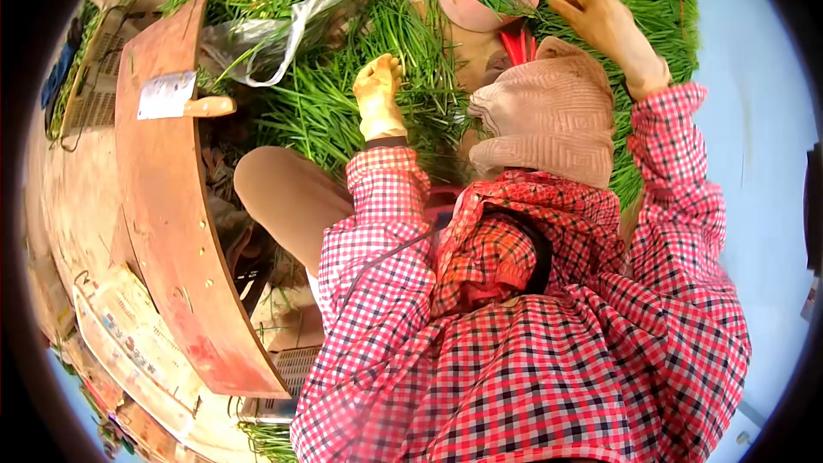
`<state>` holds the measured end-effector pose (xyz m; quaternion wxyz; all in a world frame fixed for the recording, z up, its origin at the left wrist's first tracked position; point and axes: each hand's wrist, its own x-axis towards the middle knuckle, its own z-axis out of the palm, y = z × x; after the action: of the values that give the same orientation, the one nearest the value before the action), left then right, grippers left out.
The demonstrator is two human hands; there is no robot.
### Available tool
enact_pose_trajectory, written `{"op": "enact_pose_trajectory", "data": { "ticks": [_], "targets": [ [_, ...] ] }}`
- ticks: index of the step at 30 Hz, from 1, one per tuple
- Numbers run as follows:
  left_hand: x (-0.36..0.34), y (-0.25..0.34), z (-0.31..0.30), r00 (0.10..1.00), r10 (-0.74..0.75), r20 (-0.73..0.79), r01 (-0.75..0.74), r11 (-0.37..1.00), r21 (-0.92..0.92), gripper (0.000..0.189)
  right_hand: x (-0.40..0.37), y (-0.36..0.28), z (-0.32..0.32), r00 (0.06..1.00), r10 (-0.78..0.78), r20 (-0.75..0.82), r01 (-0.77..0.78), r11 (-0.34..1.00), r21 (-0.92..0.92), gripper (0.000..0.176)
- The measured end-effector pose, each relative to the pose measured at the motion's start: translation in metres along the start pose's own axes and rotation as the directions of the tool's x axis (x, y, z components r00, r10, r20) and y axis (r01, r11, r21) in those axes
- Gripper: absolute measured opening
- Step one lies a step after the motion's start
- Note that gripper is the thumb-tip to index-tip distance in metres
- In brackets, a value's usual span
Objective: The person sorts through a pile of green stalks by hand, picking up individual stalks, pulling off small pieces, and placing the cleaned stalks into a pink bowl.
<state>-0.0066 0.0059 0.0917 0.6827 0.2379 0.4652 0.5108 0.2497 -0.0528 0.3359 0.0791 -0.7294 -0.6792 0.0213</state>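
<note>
My left hand (380,96), in a cream glove, has its fingers curled in over a loose heap of long green stalks (313,107); what it holds, if anything, is hidden. On the right, my right hand (604,30), also gloved, is bent at the wrist with thumb and fingers drawn together, above a dense layer of green stalks (660,0). Nothing can be made out between its fingertips. A pink round tub (463,10) with thin greens in it stands between the hands. Below the tub are red strips (517,45) and a quilted brown cloth (549,116) over my knee.
At the left, a long wooden board (167,206) carries a broad-bladed knife (167,96) with a wooden handle jutting over its edge. A clear plastic bag (300,34) lies among the greens. A plastic crate (96,77) stands farther left, and pale blue floor (754,163) spans the right.
</note>
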Motion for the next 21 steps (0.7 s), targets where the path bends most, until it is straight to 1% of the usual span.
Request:
{"op": "enact_pose_trajectory", "data": {
  "ticks": [1,3,5,6,7,8,9,10,11,12,13,14,15,16,17,18,19,20,21],
  "targets": [
    [-0.002,0.000,-0.006,1.000,-0.005,0.014,0.005,1.000,-0.001,0.029,0.014,-0.015,-0.003,0.998,-0.051,0.043,0.053,0.997,-0.056,0.031],
    [0.000,0.003,-0.016,0.999,-0.018,0.033,0.018,1.000,-0.004,0.037,0.046,-0.047,0.001,0.977,-0.185,0.105,0.186,0.983,-0.004,0.031],
    [0.002,0.005,-0.025,0.999,-0.007,0.041,0.009,0.999,-0.053,0.039,0.087,-0.049,0.051,0.939,-0.342,0.042,0.342,0.940,0.004,0.031],
    [0.001,0.007,-0.027,0.999,-0.031,0.020,0.032,0.997,-0.064,0.038,0.101,-0.050,0.074,0.931,-0.350,0.105,0.335,0.932,0.140,0.031],
    [0.001,0.009,-0.026,0.998,-0.057,-0.004,0.057,0.995,-0.077,0.037,0.112,-0.050,0.099,0.915,-0.365,0.171,0.312,0.910,0.273,0.030],
    [0.004,0.015,-0.027,0.991,-0.128,-0.045,0.125,0.990,-0.069,0.036,0.130,-0.051,0.141,0.896,-0.337,0.290,0.243,0.918,0.315,0.031],
    [0.006,0.012,-0.029,0.997,-0.079,-0.010,0.078,0.992,-0.096,0.036,0.128,-0.046,0.186,0.871,-0.288,0.399,0.152,0.929,0.338,0.031],
    [0.012,0.008,-0.029,0.995,-0.104,-0.014,0.103,0.992,-0.067,0.036,0.131,-0.027,0.242,0.851,-0.195,0.487,-0.041,0.901,0.432,0.028],
    [0.021,0.006,-0.021,0.992,-0.123,-0.009,0.122,0.992,-0.042,0.037,0.138,-0.004,0.299,0.811,-0.110,0.575,-0.233,0.840,0.490,0.025],
    [0.026,0.005,-0.018,0.990,-0.141,-0.006,0.140,0.989,-0.046,0.037,0.136,-0.005,0.334,0.814,-0.073,0.577,-0.264,0.837,0.479,0.027],
    [0.031,0.003,-0.015,0.986,-0.169,0.001,0.169,0.985,-0.026,0.036,0.132,-0.001,0.363,0.793,-0.179,0.583,0.012,0.960,0.278,0.030],
    [0.035,0.000,-0.013,0.983,-0.185,-0.006,0.185,0.982,-0.036,0.035,0.128,-0.002,0.384,0.761,-0.284,0.583,0.344,0.939,0.009,0.032],
    [0.040,-0.005,-0.012,0.979,-0.203,-0.013,0.202,0.978,-0.048,0.035,0.124,-0.003,0.405,0.722,-0.385,0.575,0.586,0.782,-0.211,0.035],
    [0.045,-0.012,-0.013,0.972,-0.233,-0.018,0.232,0.972,-0.045,0.033,0.124,-0.033,0.367,0.824,-0.023,0.566,0.051,0.998,-0.033,0.038],
    [0.048,-0.016,-0.012,0.967,-0.254,-0.026,0.252,0.966,-0.053,0.033,0.128,-0.050,0.353,0.708,0.334,0.623,-0.511,0.851,0.124,0.040],
    [0.055,-0.022,-0.009,0.961,-0.273,-0.049,0.270,0.961,-0.062,0.034,0.140,-0.043,0.391,0.645,0.302,0.702,-0.392,0.919,-0.035,0.045],
    [0.056,-0.027,-0.009,0.960,-0.274,-0.055,0.270,0.961,-0.064,0.035,0.140,-0.023,0.447,0.631,0.248,0.735,-0.372,0.928,0.006,0.048],
    [0.056,-0.029,-0.007,0.963,-0.260,-0.071,0.259,0.965,-0.035,0.035,0.141,-0.036,0.438,0.642,0.344,0.685,-0.470,0.883,-0.003,0.045],
    [0.058,-0.038,-0.008,0.951,-0.298,-0.079,0.297,0.955,-0.024,0.033,0.139,-0.050,0.424,0.642,0.439,0.629,-0.562,0.827,-0.003,0.042]
  ]
}}
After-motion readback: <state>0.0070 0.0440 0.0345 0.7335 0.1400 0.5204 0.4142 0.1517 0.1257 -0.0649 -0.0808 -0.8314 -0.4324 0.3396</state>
